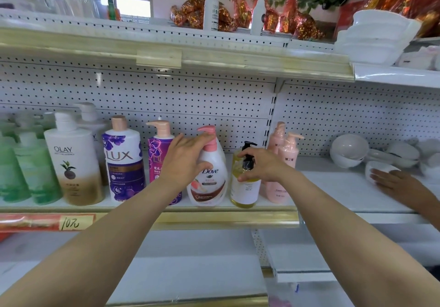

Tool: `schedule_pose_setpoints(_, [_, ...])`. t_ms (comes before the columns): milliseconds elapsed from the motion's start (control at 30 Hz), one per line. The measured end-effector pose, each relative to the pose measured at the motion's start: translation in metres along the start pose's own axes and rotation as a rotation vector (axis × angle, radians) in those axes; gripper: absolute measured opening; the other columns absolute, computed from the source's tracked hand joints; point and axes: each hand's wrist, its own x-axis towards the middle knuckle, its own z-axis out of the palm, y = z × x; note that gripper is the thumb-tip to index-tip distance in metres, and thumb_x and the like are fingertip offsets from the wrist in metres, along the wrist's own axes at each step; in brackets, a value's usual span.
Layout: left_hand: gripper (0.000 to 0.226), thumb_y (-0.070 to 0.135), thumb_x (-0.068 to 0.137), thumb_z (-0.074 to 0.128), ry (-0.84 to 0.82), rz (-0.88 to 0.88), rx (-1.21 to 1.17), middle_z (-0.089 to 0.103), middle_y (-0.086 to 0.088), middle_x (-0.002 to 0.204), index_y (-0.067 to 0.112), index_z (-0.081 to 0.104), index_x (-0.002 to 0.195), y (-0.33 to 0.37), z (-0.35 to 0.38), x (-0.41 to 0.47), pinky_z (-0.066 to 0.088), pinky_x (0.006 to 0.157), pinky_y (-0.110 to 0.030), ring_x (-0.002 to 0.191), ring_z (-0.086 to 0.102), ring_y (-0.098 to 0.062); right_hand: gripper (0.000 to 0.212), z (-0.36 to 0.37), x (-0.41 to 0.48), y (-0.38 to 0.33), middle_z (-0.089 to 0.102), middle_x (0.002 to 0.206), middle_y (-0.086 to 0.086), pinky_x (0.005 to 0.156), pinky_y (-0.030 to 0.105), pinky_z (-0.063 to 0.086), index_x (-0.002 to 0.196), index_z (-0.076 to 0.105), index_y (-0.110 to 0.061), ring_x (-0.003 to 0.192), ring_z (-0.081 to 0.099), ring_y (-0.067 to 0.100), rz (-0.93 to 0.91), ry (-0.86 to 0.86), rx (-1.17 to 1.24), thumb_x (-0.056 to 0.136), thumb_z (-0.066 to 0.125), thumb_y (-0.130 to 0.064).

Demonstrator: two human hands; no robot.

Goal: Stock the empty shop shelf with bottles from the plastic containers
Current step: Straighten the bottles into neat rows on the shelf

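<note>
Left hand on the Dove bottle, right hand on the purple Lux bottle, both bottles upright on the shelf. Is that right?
No. The head view shows the right hand gripping the yellow bottle with the black pump, not the purple Lux bottle, which stands untouched further left. The left hand does hold the Dove bottle; both stand upright on the shelf.

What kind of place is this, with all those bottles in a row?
Most likely a small shop. An Olay bottle, a Lux bottle and a Dove bottle stand lined up on a shelf with a pegboard back, and a handwritten price tag sits on its front edge.
</note>
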Motion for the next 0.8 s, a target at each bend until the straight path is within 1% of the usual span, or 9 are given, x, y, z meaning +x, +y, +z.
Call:
schedule_pose_setpoints(133, [0.082,0.036,0.063,0.087,0.006,0.000,0.007,0.070,0.001,0.113,0.023,0.052,0.137,-0.002,0.002,0.000,0.028,0.110,-0.039,0.105,0.062,-0.023,0.074,0.000,0.001,0.001,0.057,0.133,-0.012,0.097,0.026,0.044,0.134,0.056,-0.036,0.114,0.052,0.010,-0.005,-0.014,-0.005,0.068,0.090,-0.039])
schedule_pose_setpoints(233, [0.084,0.038,0.065,0.085,-0.013,-0.004,0.008,0.067,0.003,0.121,0.026,0.049,0.139,-0.004,0.005,0.000,0.025,0.113,-0.041,0.109,0.061,-0.022,0.072,0.000,0.005,0.004,0.055,0.131,-0.014,0.099,0.026,0.043,0.135,0.056,-0.035,0.121,0.053,0.010,0.005,-0.049,0.040,0.071,0.086,-0.048])
schedule_pose_setpoints(333, [0.084,0.041,0.067,0.083,-0.031,-0.014,0.005,0.064,0.003,0.128,0.028,0.045,0.142,-0.007,0.007,0.000,0.022,0.117,-0.044,0.114,0.059,-0.021,0.069,-0.003,0.013,0.006,0.061,0.134,-0.006,0.100,0.027,0.044,0.132,0.060,-0.028,0.123,0.057,0.013,0.058,0.084,0.271,0.074,0.080,-0.059])
schedule_pose_setpoints(400, [0.085,0.041,0.067,0.083,-0.030,-0.010,0.004,0.064,0.003,0.127,0.028,0.045,0.142,-0.008,0.008,0.000,0.023,0.117,-0.044,0.113,0.060,-0.021,0.065,-0.007,0.019,0.005,0.059,0.140,0.000,0.103,0.027,0.042,0.135,0.059,-0.021,0.129,0.055,0.017,0.060,0.202,0.365,0.081,0.077,-0.052])
schedule_pose_setpoints(467, [0.086,0.042,0.067,0.083,-0.032,-0.008,0.009,0.063,0.004,0.129,0.028,0.044,0.143,-0.008,0.008,0.001,0.022,0.118,-0.044,0.114,0.059,-0.020,0.063,-0.010,0.025,0.002,0.053,0.148,0.002,0.104,0.026,0.036,0.141,0.054,-0.019,0.136,0.048,0.019,0.063,0.227,0.348,0.088,0.071,-0.048])
schedule_pose_setpoints(567, [0.086,0.042,0.067,0.083,-0.029,-0.009,0.012,0.063,0.005,0.130,0.028,0.044,0.143,-0.008,0.009,0.000,0.020,0.118,-0.043,0.114,0.060,-0.019,0.065,-0.012,0.035,0.001,0.042,0.157,0.001,0.108,0.029,0.033,0.150,0.045,-0.023,0.142,0.041,0.023,0.096,0.128,0.199,0.095,0.056,-0.056])
schedule_pose_setpoints(633, [0.087,0.042,0.067,0.083,-0.025,-0.006,0.012,0.061,0.004,0.132,0.028,0.044,0.143,-0.008,0.009,0.000,0.020,0.118,-0.043,0.115,0.059,-0.019,0.068,-0.010,0.044,0.001,0.039,0.158,0.002,0.110,0.033,0.035,0.152,0.041,-0.026,0.142,0.041,0.025,0.150,0.026,0.198,0.096,0.050,-0.062])
schedule_pose_setpoints(733, [0.088,0.041,0.066,0.084,-0.019,0.001,0.006,0.059,0.004,0.136,0.028,0.044,0.144,-0.008,0.009,0.000,0.020,0.118,-0.044,0.116,0.059,-0.019,0.074,-0.002,0.053,0.002,0.043,0.156,0.004,0.110,0.040,0.042,0.151,0.042,-0.029,0.138,0.046,0.029,0.208,-0.091,0.183,0.092,0.042,-0.074])
schedule_pose_setpoints(800, [0.088,0.041,0.067,0.084,-0.015,-0.001,0.006,0.059,0.004,0.137,0.028,0.043,0.144,-0.008,0.009,0.000,0.020,0.118,-0.044,0.118,0.058,-0.019,0.084,0.002,0.054,0.003,0.041,0.157,0.005,0.111,0.045,0.043,0.152,0.041,-0.029,0.139,0.045,0.030,0.213,-0.106,0.157,0.086,0.040,-0.081])
